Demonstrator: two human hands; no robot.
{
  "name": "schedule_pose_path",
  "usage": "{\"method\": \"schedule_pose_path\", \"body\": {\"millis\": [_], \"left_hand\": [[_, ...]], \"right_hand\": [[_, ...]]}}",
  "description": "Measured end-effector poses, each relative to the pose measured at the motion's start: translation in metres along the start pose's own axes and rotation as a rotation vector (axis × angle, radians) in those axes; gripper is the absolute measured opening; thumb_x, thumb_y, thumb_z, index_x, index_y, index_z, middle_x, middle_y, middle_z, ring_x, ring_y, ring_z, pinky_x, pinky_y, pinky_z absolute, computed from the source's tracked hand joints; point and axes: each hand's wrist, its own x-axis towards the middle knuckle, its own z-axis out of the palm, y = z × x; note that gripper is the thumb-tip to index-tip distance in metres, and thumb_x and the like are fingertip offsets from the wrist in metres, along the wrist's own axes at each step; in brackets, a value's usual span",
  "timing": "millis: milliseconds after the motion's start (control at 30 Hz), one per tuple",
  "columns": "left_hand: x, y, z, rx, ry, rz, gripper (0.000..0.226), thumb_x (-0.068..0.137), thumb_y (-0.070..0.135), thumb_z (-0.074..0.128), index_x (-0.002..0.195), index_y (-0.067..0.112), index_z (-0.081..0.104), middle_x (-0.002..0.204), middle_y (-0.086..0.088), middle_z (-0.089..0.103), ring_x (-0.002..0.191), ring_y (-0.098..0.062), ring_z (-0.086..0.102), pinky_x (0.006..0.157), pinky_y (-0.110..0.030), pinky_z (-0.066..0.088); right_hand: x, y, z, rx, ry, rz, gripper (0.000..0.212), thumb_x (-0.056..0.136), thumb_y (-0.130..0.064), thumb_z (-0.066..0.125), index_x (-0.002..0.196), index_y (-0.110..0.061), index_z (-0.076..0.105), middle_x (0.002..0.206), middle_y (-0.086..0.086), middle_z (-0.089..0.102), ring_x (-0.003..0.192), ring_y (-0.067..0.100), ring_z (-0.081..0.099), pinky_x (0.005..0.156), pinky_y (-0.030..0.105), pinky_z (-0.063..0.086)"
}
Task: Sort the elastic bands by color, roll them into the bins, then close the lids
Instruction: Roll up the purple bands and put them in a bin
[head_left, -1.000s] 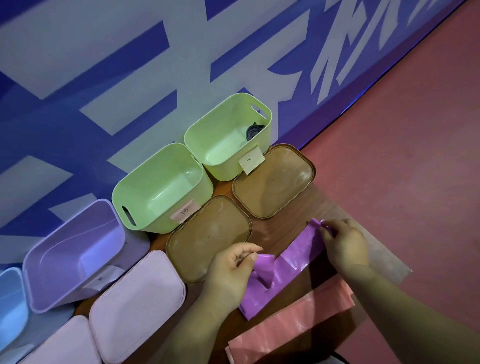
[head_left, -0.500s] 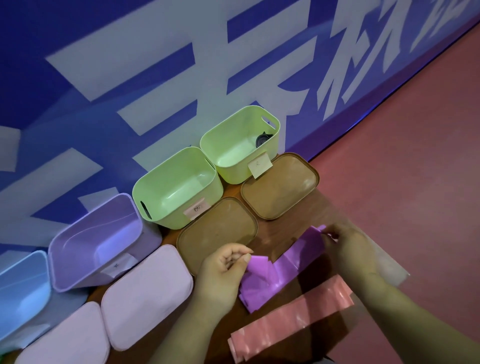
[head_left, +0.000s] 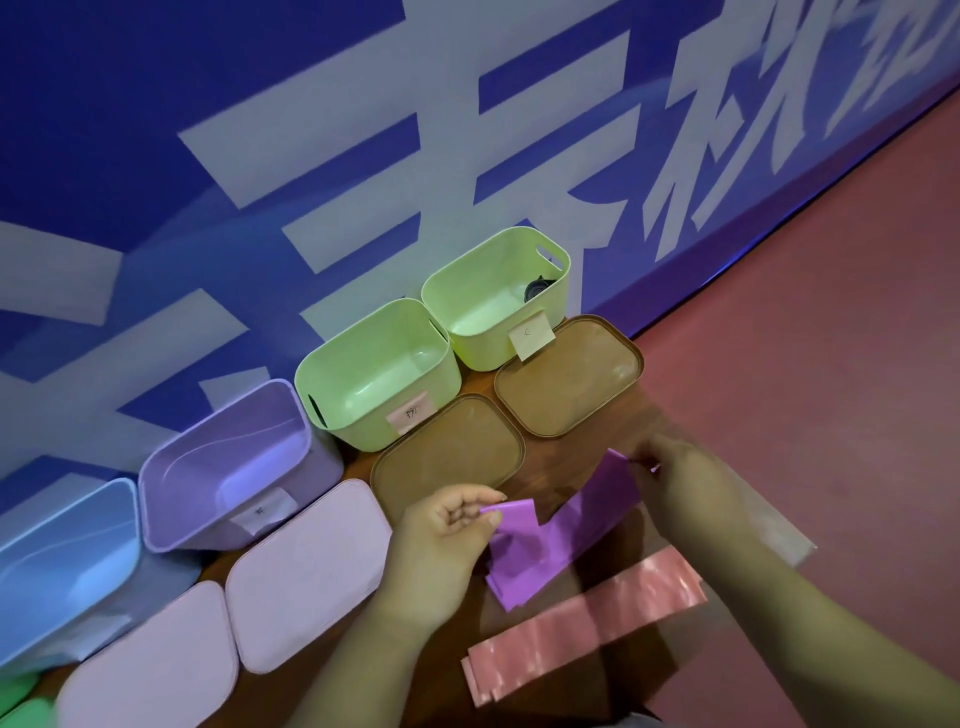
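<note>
A purple elastic band (head_left: 561, 530) lies folded on the wooden table between my hands. My left hand (head_left: 449, 535) pinches its near end with curled fingers. My right hand (head_left: 685, 488) pinches the far end. A pink band (head_left: 587, 629) lies flat in front of them. Open bins stand in a row by the wall: a blue bin (head_left: 57, 566), a purple bin (head_left: 228, 467), a green bin (head_left: 374, 374) and a second green bin (head_left: 493, 296) with a dark roll (head_left: 537, 288) inside.
Two brown lids (head_left: 452, 457) (head_left: 569, 376) lie in front of the green bins. Two pale pink lids (head_left: 306, 571) (head_left: 150, 665) lie in front of the purple and blue bins. A blue wall with white characters stands behind. Red floor lies to the right.
The camera has tilted up and drifted left, so the bins sit further right in view. Both hands still hold the purple band, and the left hand has gathered its near end.
</note>
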Motion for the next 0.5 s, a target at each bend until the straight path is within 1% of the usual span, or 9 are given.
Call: {"method": "schedule_pose_path", "body": {"millis": [67, 133, 167, 233, 300, 367, 433, 500], "left_hand": [[-0.005, 0.002, -0.003, -0.017, 0.002, 0.0, 0.032, 0.086, -0.008, 0.067, 0.086, 0.022, 0.076, 0.085, -0.001, 0.077, 0.08, -0.012, 0.072, 0.075, -0.027, 0.054], [-0.009, 0.002, -0.005, 0.009, 0.018, 0.015, 0.036, 0.086, -0.007, 0.069, 0.084, 0.028, 0.077, 0.085, 0.001, 0.077, 0.081, -0.012, 0.072, 0.075, -0.027, 0.055], [-0.011, 0.002, -0.006, 0.03, 0.025, 0.025, 0.038, 0.086, -0.005, 0.069, 0.084, 0.032, 0.077, 0.084, 0.002, 0.076, 0.08, -0.011, 0.071, 0.075, -0.027, 0.055], [-0.014, 0.003, -0.007, 0.061, 0.026, 0.046, 0.043, 0.086, -0.003, 0.07, 0.084, 0.039, 0.076, 0.081, 0.007, 0.075, 0.077, -0.008, 0.069, 0.074, -0.027, 0.055], [-0.018, 0.005, -0.007, 0.071, 0.016, 0.069, 0.043, 0.086, -0.004, 0.07, 0.084, 0.039, 0.075, 0.078, 0.01, 0.074, 0.074, -0.005, 0.067, 0.073, -0.026, 0.054], [-0.021, 0.008, -0.007, 0.089, 0.013, 0.093, 0.037, 0.085, -0.003, 0.071, 0.086, 0.034, 0.076, 0.078, 0.01, 0.073, 0.073, -0.004, 0.065, 0.072, -0.024, 0.052], [-0.024, 0.01, -0.009, 0.113, 0.005, 0.112, 0.032, 0.085, -0.001, 0.072, 0.085, 0.031, 0.076, 0.076, 0.009, 0.072, 0.071, -0.004, 0.064, 0.068, -0.023, 0.051], [-0.028, 0.013, -0.012, 0.136, -0.012, 0.123, 0.029, 0.085, 0.002, 0.073, 0.085, 0.031, 0.076, 0.078, 0.004, 0.073, 0.073, -0.009, 0.066, 0.068, -0.028, 0.054]], "right_hand": [[-0.001, -0.004, -0.003, -0.024, -0.018, 0.001, 0.006, 0.087, -0.022, 0.061, 0.084, -0.028, 0.061, 0.084, -0.004, 0.065, 0.075, 0.02, 0.059, 0.063, 0.034, 0.048], [-0.004, -0.011, -0.004, -0.013, -0.042, -0.03, 0.004, 0.086, -0.022, 0.062, 0.084, -0.025, 0.061, 0.083, -0.004, 0.065, 0.077, 0.021, 0.06, 0.064, 0.034, 0.048], [-0.007, -0.016, -0.004, 0.017, -0.047, -0.055, 0.006, 0.085, -0.022, 0.064, 0.083, -0.024, 0.06, 0.082, -0.004, 0.064, 0.078, 0.021, 0.06, 0.065, 0.034, 0.047], [-0.013, -0.026, -0.005, 0.087, -0.059, -0.092, 0.017, 0.084, -0.022, 0.069, 0.076, -0.029, 0.056, 0.082, -0.007, 0.062, 0.076, 0.017, 0.057, 0.064, 0.031, 0.043], [-0.018, -0.036, -0.007, 0.15, -0.094, -0.133, 0.028, 0.083, -0.022, 0.072, 0.068, -0.033, 0.051, 0.076, -0.012, 0.06, 0.072, 0.011, 0.055, 0.061, 0.025, 0.039], [-0.022, -0.048, -0.009, 0.251, -0.14, -0.13, 0.025, 0.083, -0.021, 0.073, 0.068, -0.032, 0.056, 0.073, -0.012, 0.063, 0.069, 0.005, 0.058, 0.062, 0.023, 0.043], [-0.026, -0.06, -0.014, 0.379, -0.191, -0.098, 0.016, 0.083, -0.02, 0.074, 0.073, -0.027, 0.065, 0.071, -0.008, 0.068, 0.065, 0.006, 0.063, 0.063, 0.026, 0.051], [-0.03, -0.072, -0.02, 0.5, -0.247, -0.065, 0.014, 0.084, -0.019, 0.075, 0.073, -0.024, 0.068, 0.07, -0.003, 0.07, 0.062, 0.008, 0.065, 0.059, 0.027, 0.054]]}}
